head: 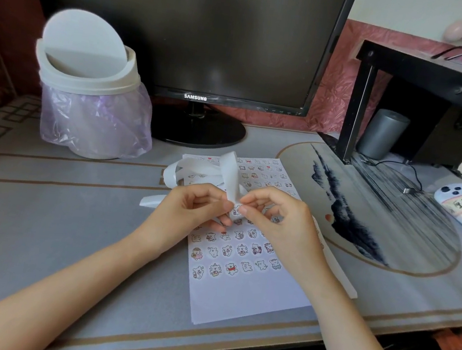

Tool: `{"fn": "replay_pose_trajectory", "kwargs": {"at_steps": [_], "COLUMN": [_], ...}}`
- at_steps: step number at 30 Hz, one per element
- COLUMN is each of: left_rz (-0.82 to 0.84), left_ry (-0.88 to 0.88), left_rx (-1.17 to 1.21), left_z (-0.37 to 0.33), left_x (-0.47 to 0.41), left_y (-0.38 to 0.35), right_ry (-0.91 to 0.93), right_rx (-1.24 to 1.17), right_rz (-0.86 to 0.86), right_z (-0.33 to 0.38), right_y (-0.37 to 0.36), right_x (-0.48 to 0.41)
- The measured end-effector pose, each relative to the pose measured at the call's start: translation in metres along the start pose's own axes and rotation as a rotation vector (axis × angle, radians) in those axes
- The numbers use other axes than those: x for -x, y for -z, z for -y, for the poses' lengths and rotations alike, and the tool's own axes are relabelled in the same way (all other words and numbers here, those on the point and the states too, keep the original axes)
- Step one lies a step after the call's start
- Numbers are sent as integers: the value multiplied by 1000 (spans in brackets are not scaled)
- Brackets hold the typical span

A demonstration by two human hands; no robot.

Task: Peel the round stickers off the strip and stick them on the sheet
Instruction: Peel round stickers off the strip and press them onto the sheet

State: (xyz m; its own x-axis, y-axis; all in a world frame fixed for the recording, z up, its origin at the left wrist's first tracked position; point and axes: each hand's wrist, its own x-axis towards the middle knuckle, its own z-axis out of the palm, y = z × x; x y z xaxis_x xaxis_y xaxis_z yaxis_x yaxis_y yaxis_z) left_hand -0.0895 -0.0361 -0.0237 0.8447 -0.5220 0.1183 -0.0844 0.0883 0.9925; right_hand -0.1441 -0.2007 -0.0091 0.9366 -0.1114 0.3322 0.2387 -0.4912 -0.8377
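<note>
Your left hand (196, 208) and right hand (277, 218) both pinch the limp, featherlight strip (228, 171); lift each flimsy sticker (236, 210) by its edge.

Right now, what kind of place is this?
Most likely a computer desk at home: a Samsung monitor stands at the back, a small swing-lid waste bin sits beside it, and a sheet of cartoon stickers lies in front.

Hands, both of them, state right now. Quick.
Left hand: fingers curled, pinching the white strip.
Right hand: fingers pinching the same strip just beside, at a round sticker; whether it is lifted cannot be told.
</note>
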Motion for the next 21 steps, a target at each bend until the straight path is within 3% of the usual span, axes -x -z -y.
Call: {"fn": "replay_pose_trajectory", "kwargs": {"at_steps": [8,17,21], "left_rz": [-6,-23,-44], "left_ry": [13,45,75], "left_rx": [7,-10,1], "left_z": [0,0,2], "left_x": [-1,-1,-2], "left_y": [-1,0,2], "right_ry": [13,148,101], "right_rx": [11,206,76], "right_rz": [3,48,76], "right_z": [2,-6,3], "right_y": [0,2,8], "right_x": [1,4,11]}}
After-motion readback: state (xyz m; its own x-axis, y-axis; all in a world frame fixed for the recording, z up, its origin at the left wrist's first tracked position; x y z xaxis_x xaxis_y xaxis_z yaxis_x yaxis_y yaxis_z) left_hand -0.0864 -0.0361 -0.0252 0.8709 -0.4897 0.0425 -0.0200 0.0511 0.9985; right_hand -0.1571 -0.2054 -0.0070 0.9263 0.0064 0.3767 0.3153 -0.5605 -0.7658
